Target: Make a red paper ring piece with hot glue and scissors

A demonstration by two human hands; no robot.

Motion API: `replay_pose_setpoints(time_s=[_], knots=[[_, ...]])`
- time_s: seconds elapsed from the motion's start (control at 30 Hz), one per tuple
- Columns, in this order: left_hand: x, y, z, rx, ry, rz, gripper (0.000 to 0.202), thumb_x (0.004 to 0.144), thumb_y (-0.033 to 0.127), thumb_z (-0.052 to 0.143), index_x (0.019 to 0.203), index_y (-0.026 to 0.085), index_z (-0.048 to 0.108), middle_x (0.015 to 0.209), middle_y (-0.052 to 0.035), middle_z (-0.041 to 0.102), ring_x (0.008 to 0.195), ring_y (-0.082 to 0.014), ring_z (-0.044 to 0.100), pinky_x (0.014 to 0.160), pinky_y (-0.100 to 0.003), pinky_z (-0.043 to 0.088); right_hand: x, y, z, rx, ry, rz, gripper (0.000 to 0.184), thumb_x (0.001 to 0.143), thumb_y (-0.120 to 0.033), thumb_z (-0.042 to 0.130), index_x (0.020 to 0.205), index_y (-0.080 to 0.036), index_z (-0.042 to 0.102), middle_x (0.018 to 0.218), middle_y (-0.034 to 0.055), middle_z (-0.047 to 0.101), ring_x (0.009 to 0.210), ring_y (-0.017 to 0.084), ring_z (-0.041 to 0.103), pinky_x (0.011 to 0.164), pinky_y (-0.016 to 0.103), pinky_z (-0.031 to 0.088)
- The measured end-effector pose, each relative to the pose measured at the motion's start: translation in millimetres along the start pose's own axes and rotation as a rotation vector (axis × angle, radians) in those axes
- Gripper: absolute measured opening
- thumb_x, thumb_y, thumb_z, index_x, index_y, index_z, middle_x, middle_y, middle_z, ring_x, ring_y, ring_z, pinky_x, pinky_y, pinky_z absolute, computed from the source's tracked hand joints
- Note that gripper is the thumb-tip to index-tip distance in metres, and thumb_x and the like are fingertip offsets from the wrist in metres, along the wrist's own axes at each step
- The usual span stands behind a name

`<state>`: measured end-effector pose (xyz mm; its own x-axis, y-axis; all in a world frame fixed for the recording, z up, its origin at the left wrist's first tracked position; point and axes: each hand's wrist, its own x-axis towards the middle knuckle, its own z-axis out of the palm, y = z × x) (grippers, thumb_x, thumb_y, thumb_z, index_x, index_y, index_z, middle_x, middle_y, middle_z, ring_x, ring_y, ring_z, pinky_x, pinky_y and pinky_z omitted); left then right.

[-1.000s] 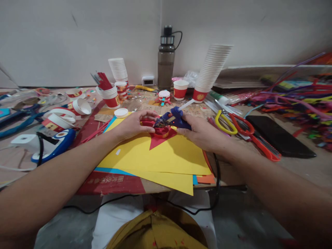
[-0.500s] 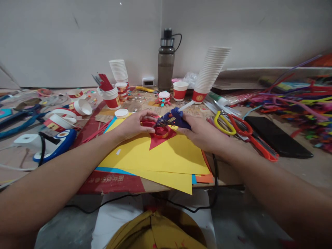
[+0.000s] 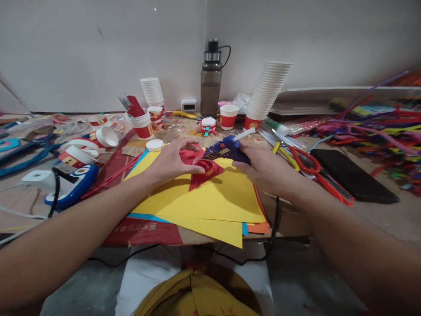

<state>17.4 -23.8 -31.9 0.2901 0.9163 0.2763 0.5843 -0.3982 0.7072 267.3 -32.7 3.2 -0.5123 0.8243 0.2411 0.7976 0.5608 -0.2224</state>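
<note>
My right hand (image 3: 263, 169) grips a blue hot glue gun (image 3: 226, 149) with a white glue stick poking out the back; its nozzle points left at a red paper piece (image 3: 202, 169). My left hand (image 3: 173, 160) is curled over that red paper, thumb and fingers pinching it against the yellow sheets (image 3: 204, 197). The red piece has a cut cup ring with gold print on a pointed red sheet. A black cord (image 3: 272, 232) runs from the glue gun off the table's front edge.
Scissors with yellow and red handles (image 3: 299, 160), an orange cutter and a black phone (image 3: 351, 175) lie right. Pipe cleaners (image 3: 378, 127) pile far right. Stacked paper cups (image 3: 268, 92), a grey bottle (image 3: 211, 81), cut cups (image 3: 98, 140) and a blue-white device (image 3: 66, 184) ring the work.
The glue gun's nozzle has drawn back a little to the right and up from the red piece. My left hand has closed more over the red paper and turned it.
</note>
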Motion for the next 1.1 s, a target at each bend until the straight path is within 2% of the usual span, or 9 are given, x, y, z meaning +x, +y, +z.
replay_pose_setpoints(time_s=[0.07,0.13,0.3,0.5,0.77,1.1], knots=[[-3,6,6.4,0.075,0.055,-0.016,0.073,0.058,0.048,0.081,0.121,0.021,0.056,0.118,-0.0105,0.064,0.112,-0.0288,0.057,0.101,-0.048,0.039,0,0,0,-0.003,0.003,-0.011,0.031,0.089,-0.027,0.052,0.117,-0.017,0.058,0.112,0.0126,0.067,0.102,0.028,0.061,0.085,0.037,0.047],[-6,9,13.5,0.111,0.058,-0.027,0.078,0.056,0.052,0.081,0.123,0.02,0.055,0.116,-0.0112,0.064,0.112,-0.0307,0.057,0.099,-0.048,0.038,0,0,0,0.005,0.0,-0.027,0.03,0.089,-0.027,0.051,0.116,-0.017,0.059,0.113,0.0128,0.067,0.103,0.028,0.061,0.085,0.037,0.046],[-9,12,24.6,0.106,0.038,-0.035,0.08,0.057,0.05,0.082,0.126,0.022,0.051,0.115,-0.0107,0.066,0.113,-0.0317,0.057,0.096,-0.048,0.039,0,0,4,0.05,-0.01,-0.06,0.031,0.09,-0.027,0.051,0.119,-0.018,0.057,0.113,0.0119,0.067,0.101,0.026,0.061,0.084,0.034,0.046],[-7,8,25.7,0.072,0.035,-0.048,0.076,0.06,0.051,0.08,0.124,0.023,0.052,0.112,-0.0097,0.068,0.11,-0.0304,0.06,0.094,-0.046,0.042,-1,-1,5,0.028,-0.007,-0.098,0.025,0.09,-0.025,0.05,0.112,-0.02,0.059,0.105,0.0091,0.068,0.094,0.024,0.062,0.077,0.031,0.045],[-7,5,25.0,0.092,0.035,-0.052,0.077,0.059,0.054,0.079,0.124,0.021,0.053,0.116,-0.0114,0.067,0.112,-0.0308,0.059,0.095,-0.046,0.042,-3,-7,1,-0.155,-0.024,-0.046,0.025,0.088,-0.024,0.051,0.112,-0.019,0.056,0.094,0.0094,0.068,0.083,0.025,0.061,0.066,0.031,0.043],[-7,7,25.6,-0.012,0.02,-0.074,0.074,0.058,0.049,0.081,0.122,0.021,0.055,0.117,-0.0114,0.067,0.111,-0.0309,0.06,0.094,-0.047,0.044,1,-13,14,0.028,-0.014,-0.067,0.021,0.09,-0.022,0.049,0.109,-0.017,0.057,0.108,0.0111,0.067,0.097,0.026,0.062,0.08,0.035,0.046]])
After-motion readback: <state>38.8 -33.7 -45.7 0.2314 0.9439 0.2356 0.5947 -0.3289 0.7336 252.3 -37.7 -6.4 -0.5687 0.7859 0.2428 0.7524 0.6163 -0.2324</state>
